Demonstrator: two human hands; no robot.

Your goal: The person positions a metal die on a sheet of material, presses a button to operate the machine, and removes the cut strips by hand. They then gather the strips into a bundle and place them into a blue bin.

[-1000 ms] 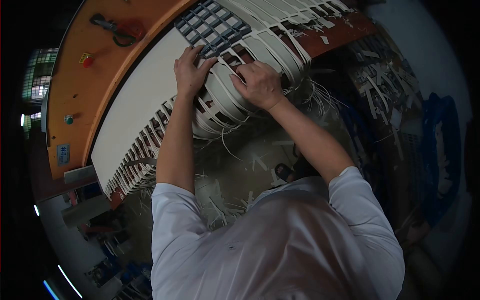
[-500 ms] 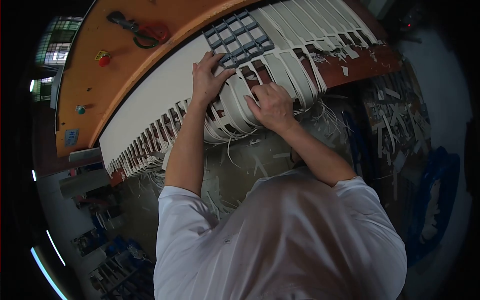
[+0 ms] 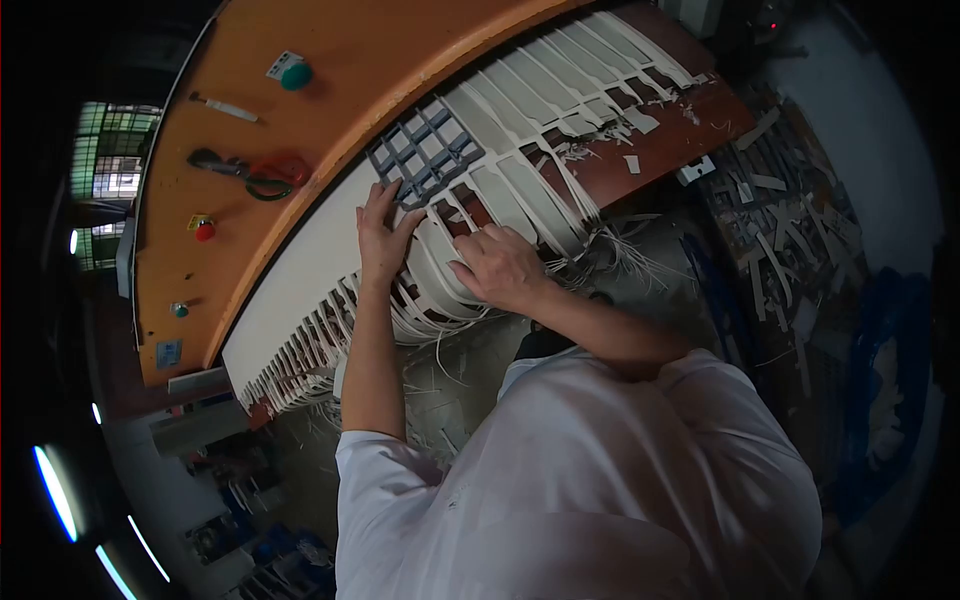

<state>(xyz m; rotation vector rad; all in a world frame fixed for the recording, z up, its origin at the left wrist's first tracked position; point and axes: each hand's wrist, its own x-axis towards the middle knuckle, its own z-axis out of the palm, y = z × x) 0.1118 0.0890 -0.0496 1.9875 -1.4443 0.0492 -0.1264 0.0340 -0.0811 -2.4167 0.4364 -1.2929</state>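
Note:
A dark grey lattice frame [image 3: 425,150] lies on a large pale sheet [image 3: 310,245] that is cut into strips. My left hand [image 3: 384,238] rests at the lattice's lower left corner, its fingers spread with the tips on the frame and the sheet. To its right, my right hand [image 3: 502,270] is over the pale strips below the lattice, with its fingers curled. Whatever lies under those fingers is hidden. Loose strip ends hang over the front edge of the red-brown board [image 3: 625,165].
Behind the sheet, an orange panel [image 3: 330,80] carries a red button [image 3: 205,231], green buttons, scissors [image 3: 270,178] and a white-handled tool [image 3: 225,107]. Offcuts [image 3: 780,250] lie at the right. A blue bag [image 3: 870,400] stands at the far right.
The head view has shifted, so the sheet, lattice and hands appear lower and further left. More of the orange panel shows. Both hands remain near the same places on the sheet.

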